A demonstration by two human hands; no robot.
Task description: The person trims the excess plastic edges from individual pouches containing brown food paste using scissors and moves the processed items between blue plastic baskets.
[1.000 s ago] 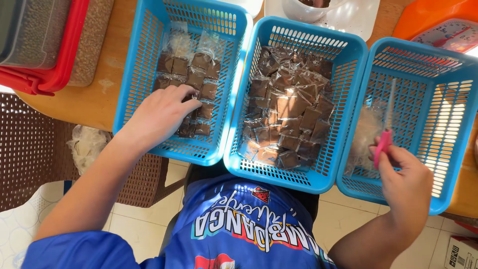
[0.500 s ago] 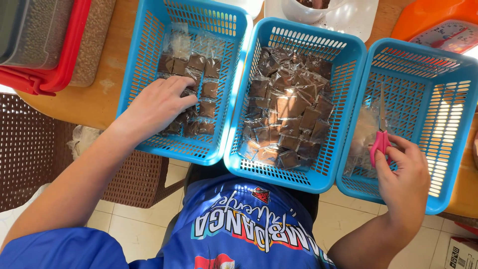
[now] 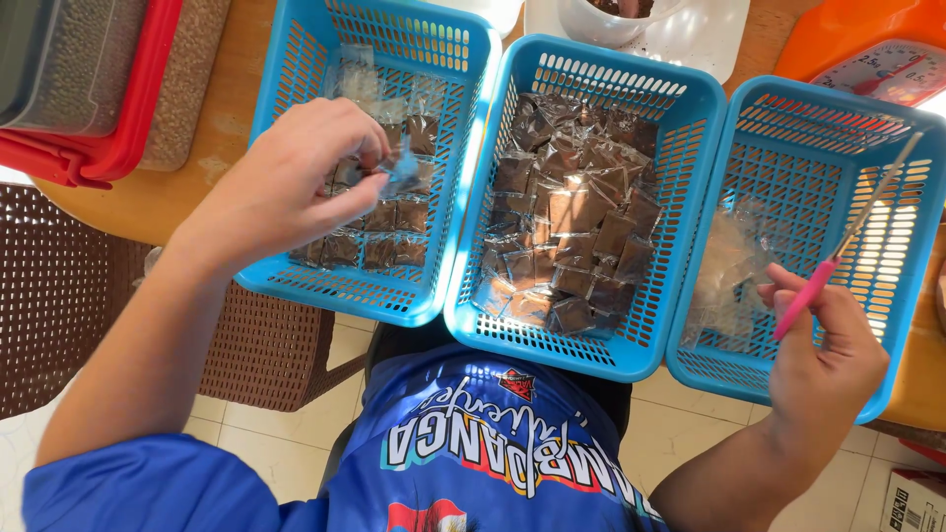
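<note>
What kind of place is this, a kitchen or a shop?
Probably a home table used for packing small goods: three blue baskets hold little clear packets of something brown, and a weighing scale sits nearby on the wooden table.

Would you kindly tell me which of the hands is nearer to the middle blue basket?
Left. The left hand hovers over the left basket, adjoining the middle blue basket; the right hand sits over the right basket's near edge.

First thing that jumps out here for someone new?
Three blue baskets in a row: the middle basket is heaped with small clear packets of dark filling. Over the left basket, the left hand pinches one packet. Over the right basket, the right hand holds pink-handled scissors.
</note>
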